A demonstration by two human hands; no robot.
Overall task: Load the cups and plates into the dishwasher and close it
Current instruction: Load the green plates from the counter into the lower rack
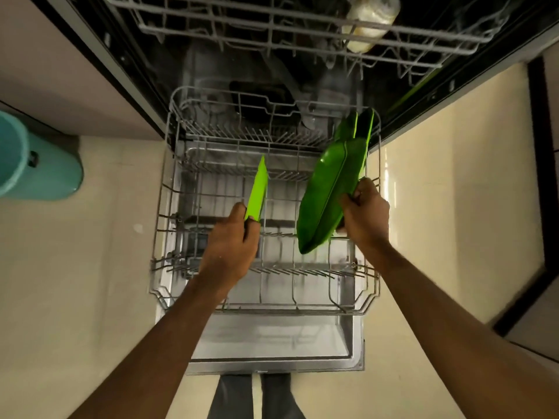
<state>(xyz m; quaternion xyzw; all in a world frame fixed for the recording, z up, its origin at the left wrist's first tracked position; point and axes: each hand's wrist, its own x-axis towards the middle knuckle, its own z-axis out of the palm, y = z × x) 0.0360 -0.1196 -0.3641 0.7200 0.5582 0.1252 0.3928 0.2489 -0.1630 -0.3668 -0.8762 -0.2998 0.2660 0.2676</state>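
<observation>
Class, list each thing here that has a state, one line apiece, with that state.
Dishwasher door: open, lying flat.
Lower rack: pulled out over the door.
Pale cup: lying in the upper rack.
Light green plate: on edge, gripped by the left hand.
Dark green plates: on edge, gripped by the right hand.
Teal bucket: upright on the floor.

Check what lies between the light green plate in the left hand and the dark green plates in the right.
Only bare wires of the lower rack; no dish between the light green plate and the dark green plates. The head view shows it.
</observation>
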